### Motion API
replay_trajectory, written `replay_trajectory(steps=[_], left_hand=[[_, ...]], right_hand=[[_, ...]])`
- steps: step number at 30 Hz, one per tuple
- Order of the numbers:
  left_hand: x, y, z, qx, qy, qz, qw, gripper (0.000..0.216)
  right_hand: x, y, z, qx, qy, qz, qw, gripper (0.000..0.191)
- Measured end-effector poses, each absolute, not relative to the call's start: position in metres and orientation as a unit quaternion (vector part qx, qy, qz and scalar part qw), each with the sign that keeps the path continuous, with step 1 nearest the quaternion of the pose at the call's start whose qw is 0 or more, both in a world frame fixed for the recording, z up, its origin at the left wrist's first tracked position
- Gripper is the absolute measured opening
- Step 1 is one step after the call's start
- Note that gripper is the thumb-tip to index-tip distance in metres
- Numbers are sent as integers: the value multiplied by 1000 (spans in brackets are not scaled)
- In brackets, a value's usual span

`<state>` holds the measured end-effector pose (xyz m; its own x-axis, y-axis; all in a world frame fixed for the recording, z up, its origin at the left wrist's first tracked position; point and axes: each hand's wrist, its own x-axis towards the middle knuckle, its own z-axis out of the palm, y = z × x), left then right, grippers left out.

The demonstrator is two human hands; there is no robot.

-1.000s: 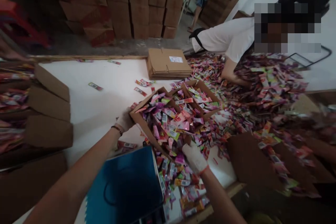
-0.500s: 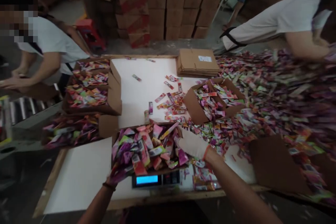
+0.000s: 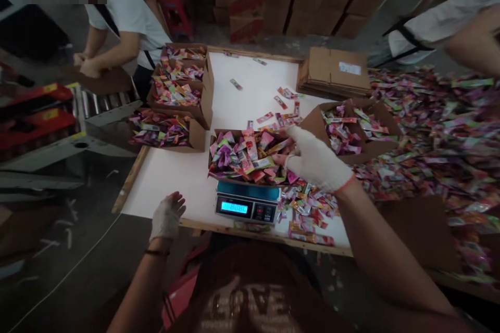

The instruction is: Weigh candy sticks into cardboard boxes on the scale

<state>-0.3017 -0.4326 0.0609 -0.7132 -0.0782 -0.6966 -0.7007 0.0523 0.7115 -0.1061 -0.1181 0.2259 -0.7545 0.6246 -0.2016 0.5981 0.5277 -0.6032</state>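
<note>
Head view: left hand empty, fingers half-curled; right hand, grip unclear, at heaped box; packets could spill if nudged.

1. The left hand wears a white cloth glove that leaves the fingertips uncovered.
2. A thin, dark, band-shaped bracelet circles the left wrist.
3. The right hand has a white cloth glove with a narrow orange-red cuff edge.
4. The torso carries a dark brown garment, its pale block lettering too dim to read surely.
</note>
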Motion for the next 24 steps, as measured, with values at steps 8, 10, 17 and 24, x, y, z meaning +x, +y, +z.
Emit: replay_trajectory(steps=[8, 10, 17, 24], left_hand=[[-274, -443, 64, -335, 661, 621, 256, 23], [-269, -442, 62, -332, 657, 625, 260, 22], [-259, -434, 48, -287, 655, 638, 287, 17], [-258, -427, 33, -275, 646, 643, 308, 12]], right_hand=[[-162, -144, 219, -369, -895, 189, -166, 77], [-172, -146, 207, -350, -904, 181, -167, 64], [-135, -128, 215, -321, -890, 324, 17, 8], [11, -79, 281, -326, -917, 227, 45, 8]])
